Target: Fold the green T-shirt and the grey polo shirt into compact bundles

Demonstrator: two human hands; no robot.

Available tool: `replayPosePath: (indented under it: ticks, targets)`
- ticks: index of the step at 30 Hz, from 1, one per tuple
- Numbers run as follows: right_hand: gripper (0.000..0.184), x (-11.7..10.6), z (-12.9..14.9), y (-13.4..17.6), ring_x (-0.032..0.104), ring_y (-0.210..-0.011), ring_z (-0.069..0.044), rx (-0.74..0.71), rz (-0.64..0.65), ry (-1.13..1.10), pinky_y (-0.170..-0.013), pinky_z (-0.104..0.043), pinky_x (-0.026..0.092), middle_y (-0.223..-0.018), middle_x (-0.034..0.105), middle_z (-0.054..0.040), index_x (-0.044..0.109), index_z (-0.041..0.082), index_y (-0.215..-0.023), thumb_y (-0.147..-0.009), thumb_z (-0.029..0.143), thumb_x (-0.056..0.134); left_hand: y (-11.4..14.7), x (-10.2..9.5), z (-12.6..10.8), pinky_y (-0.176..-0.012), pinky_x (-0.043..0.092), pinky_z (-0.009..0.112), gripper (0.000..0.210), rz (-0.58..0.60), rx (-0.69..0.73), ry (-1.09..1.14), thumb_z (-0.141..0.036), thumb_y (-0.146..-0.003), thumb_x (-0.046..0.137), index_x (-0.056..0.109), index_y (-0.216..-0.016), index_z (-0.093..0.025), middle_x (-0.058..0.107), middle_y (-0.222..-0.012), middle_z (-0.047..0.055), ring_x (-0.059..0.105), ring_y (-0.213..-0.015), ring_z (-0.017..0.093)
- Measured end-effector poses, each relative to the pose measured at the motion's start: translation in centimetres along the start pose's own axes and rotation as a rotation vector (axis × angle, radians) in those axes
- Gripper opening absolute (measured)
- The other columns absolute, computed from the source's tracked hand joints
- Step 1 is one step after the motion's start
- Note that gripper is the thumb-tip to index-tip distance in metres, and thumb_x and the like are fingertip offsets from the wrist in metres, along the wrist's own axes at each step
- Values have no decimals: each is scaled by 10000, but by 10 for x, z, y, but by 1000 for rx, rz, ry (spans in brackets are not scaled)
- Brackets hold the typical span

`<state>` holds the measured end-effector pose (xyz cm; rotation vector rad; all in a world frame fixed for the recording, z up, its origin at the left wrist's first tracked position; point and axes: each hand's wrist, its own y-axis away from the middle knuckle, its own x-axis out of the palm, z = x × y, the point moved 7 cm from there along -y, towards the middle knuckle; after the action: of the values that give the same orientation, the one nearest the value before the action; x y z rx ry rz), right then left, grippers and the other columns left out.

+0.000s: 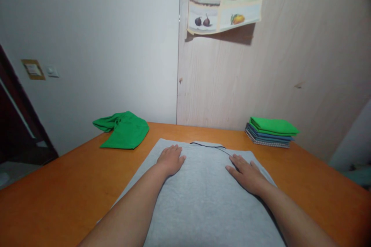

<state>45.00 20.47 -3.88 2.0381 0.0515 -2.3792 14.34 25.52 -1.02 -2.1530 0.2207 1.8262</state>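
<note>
A light grey shirt [208,200] lies spread on the table, its far edge showing what looks like a neckline with a thin dark trim. Its near end runs out of the bottom of the view. My left hand [171,160] rests flat on the upper left part of the shirt, palm down, with the fingers stretched forward. On the upper right part, my right hand [246,173] lies flat too, its fingers slightly spread and pointing away from me. Neither hand grips the fabric.
The orange table [58,197] reaches back to the wall. A crumpled green cloth [127,131] lies at the back left. At the back right stands a stack of folded cloths [272,131], bright green on top. A fruit poster [226,4] hangs on the wall.
</note>
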Motion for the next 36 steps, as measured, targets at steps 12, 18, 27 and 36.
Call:
replayPosePath:
  ticks: [12,18,27,36]
  targets:
    - [736,-13,-10,2,165,-1527,-281,116,44,17,-1212,-557,123,-1645,249,-99,329,193,-1559,-979,636,237,-3,1,1,-1182,259,478,610,41,-7,-37,-480,-998,346,454,-1482,-124,366,-1581,170,333,-1469,310]
    - [720,-17,-17,1,189,-1519,-300,171,-16,15,-1202,-588,94,-1620,303,-138,354,159,-1540,-984,610,280,-5,2,3,-1183,264,484,583,12,-10,-40,-466,-992,380,487,-1458,-133,394,-1565,175,353,-1459,309]
    - [741,-19,25,7,128,-1536,-237,-65,61,-103,-1230,-460,92,-1652,223,-77,311,178,-1566,-988,637,248,-7,4,-7,-1190,228,525,545,17,88,39,-486,-989,366,514,-1445,-225,409,-1569,103,307,-1484,278]
    - [741,-22,-4,2,172,-1526,-268,121,17,-22,-1224,-513,108,-1634,266,-108,329,149,-1554,-995,622,217,-5,2,-8,-1192,235,518,591,45,84,24,-516,-984,337,491,-1470,-216,360,-1595,83,282,-1495,272]
